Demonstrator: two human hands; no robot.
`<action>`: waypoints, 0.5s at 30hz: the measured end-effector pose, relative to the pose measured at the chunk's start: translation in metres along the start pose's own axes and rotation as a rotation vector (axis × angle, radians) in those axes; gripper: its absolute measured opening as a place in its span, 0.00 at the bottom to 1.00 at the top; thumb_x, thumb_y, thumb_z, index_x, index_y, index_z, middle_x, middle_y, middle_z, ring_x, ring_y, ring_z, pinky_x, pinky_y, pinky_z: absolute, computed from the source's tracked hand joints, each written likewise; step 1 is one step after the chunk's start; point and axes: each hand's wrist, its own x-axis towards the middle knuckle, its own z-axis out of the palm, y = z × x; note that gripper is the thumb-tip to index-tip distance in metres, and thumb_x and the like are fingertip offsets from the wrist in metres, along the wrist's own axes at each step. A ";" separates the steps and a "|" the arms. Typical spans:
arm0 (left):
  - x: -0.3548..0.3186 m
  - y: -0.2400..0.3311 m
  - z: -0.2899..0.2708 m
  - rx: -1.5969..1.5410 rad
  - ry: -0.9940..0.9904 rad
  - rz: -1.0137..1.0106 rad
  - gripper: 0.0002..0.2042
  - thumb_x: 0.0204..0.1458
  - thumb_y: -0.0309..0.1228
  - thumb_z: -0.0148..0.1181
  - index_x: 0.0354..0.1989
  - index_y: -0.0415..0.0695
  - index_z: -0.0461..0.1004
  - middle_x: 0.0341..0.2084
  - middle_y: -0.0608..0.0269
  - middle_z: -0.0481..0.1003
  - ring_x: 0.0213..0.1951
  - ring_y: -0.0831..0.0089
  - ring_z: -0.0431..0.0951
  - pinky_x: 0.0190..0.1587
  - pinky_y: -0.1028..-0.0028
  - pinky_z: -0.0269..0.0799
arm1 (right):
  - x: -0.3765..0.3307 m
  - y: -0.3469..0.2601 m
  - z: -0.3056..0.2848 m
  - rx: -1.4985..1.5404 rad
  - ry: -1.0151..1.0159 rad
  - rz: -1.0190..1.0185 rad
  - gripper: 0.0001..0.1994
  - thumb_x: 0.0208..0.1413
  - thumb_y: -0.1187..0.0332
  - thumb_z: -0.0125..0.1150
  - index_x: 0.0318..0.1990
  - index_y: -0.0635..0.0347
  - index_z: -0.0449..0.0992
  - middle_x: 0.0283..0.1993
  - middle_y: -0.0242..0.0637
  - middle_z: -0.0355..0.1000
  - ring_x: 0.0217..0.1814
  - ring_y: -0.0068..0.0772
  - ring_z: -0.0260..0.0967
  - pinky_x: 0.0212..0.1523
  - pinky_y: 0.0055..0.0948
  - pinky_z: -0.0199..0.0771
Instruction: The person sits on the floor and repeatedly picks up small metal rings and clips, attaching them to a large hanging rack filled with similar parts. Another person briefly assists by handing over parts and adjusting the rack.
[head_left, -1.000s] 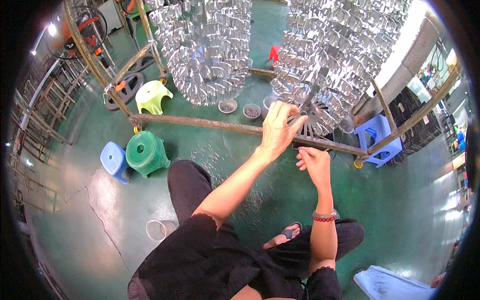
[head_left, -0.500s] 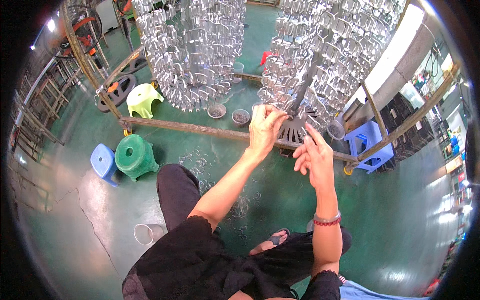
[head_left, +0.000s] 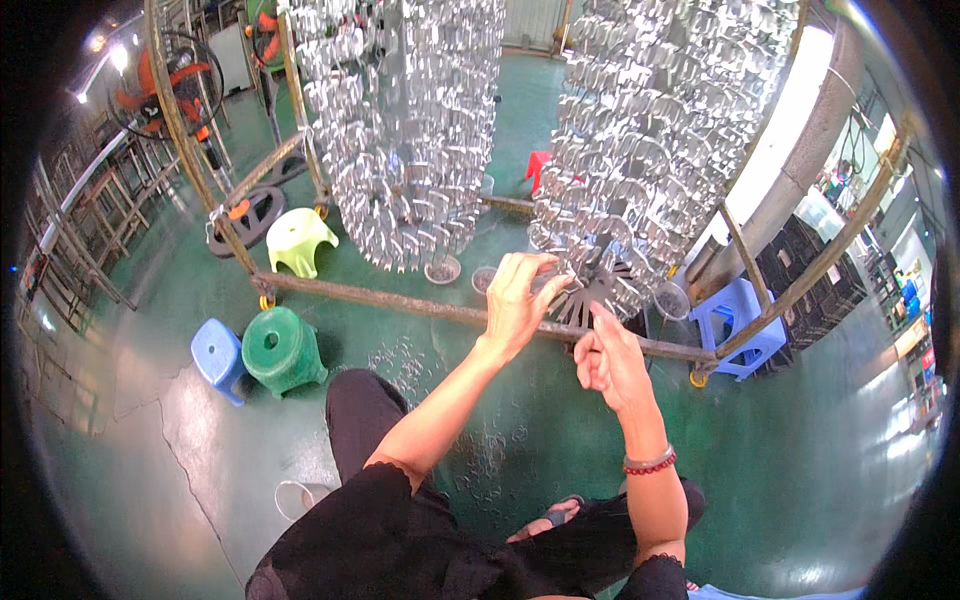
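Two tall racks of shiny curved metal pieces hang before me, a left one (head_left: 400,150) and a right one (head_left: 650,140). At the foot of the right rack, a dark slotted round plate (head_left: 580,308) shows. My left hand (head_left: 515,305) is raised beside that plate, its thumb and fingers pinched on a small metal piece (head_left: 573,284) at the rack's lower edge. Just right of it is my right hand (head_left: 612,362), thumb and index finger close together and the other fingers curled. Whatever it may hold is too small to make out.
A rusty frame bar (head_left: 400,300) on casters crosses below the racks. Small bowls of metal bits (head_left: 442,270) stand behind it. Around are a green stool (head_left: 283,350), blue stools (head_left: 217,355), a lime stool (head_left: 300,240) and a clear cup (head_left: 298,498). Loose curved pieces (head_left: 490,460) litter the floor.
The view has tilted up, so the racks and stools sit lower in it. My hands stay close together by the right rack's foot; the right hand has shifted slightly left.
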 end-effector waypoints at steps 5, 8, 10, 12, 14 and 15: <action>0.054 0.028 0.014 -0.011 0.030 0.121 0.10 0.40 0.28 0.68 0.31 0.42 0.75 0.25 0.61 0.70 0.32 0.63 0.70 0.34 0.67 0.67 | -0.017 -0.009 -0.010 -0.057 0.011 -0.035 0.28 0.63 0.60 0.46 0.66 0.57 0.46 0.21 0.40 0.67 0.12 0.26 0.64 0.07 0.16 0.50; 0.069 0.035 0.032 0.040 0.015 0.084 0.10 0.40 0.30 0.68 0.31 0.42 0.76 0.25 0.60 0.67 0.31 0.63 0.69 0.34 0.66 0.65 | -0.026 -0.016 -0.009 -0.108 -0.010 -0.061 0.29 0.63 0.60 0.46 0.67 0.58 0.45 0.21 0.39 0.66 0.12 0.25 0.64 0.07 0.15 0.50; 0.073 0.035 0.035 0.100 0.033 0.083 0.10 0.40 0.30 0.68 0.31 0.43 0.78 0.24 0.61 0.67 0.30 0.65 0.69 0.33 0.68 0.65 | -0.031 -0.020 -0.005 -0.149 -0.031 -0.059 0.29 0.63 0.59 0.46 0.67 0.58 0.46 0.21 0.39 0.67 0.11 0.24 0.64 0.07 0.15 0.50; 0.075 0.036 0.033 0.160 0.036 0.095 0.08 0.41 0.30 0.67 0.32 0.44 0.79 0.23 0.61 0.68 0.30 0.66 0.69 0.34 0.68 0.66 | -0.033 -0.023 -0.006 -0.196 -0.057 -0.085 0.29 0.63 0.59 0.46 0.67 0.58 0.46 0.21 0.39 0.67 0.11 0.24 0.63 0.08 0.14 0.50; 0.072 0.032 0.038 0.099 0.023 0.081 0.07 0.42 0.29 0.66 0.31 0.43 0.78 0.25 0.59 0.69 0.33 0.62 0.69 0.36 0.66 0.65 | -0.037 -0.024 -0.008 -0.220 -0.048 -0.083 0.28 0.63 0.59 0.46 0.66 0.59 0.47 0.21 0.38 0.67 0.11 0.22 0.62 0.08 0.14 0.51; 0.072 0.029 0.039 0.070 0.016 0.073 0.07 0.42 0.28 0.65 0.30 0.42 0.78 0.25 0.58 0.69 0.34 0.60 0.69 0.38 0.65 0.65 | -0.036 -0.029 -0.007 -0.249 -0.044 -0.101 0.28 0.63 0.60 0.46 0.66 0.59 0.48 0.21 0.37 0.67 0.11 0.22 0.62 0.07 0.14 0.50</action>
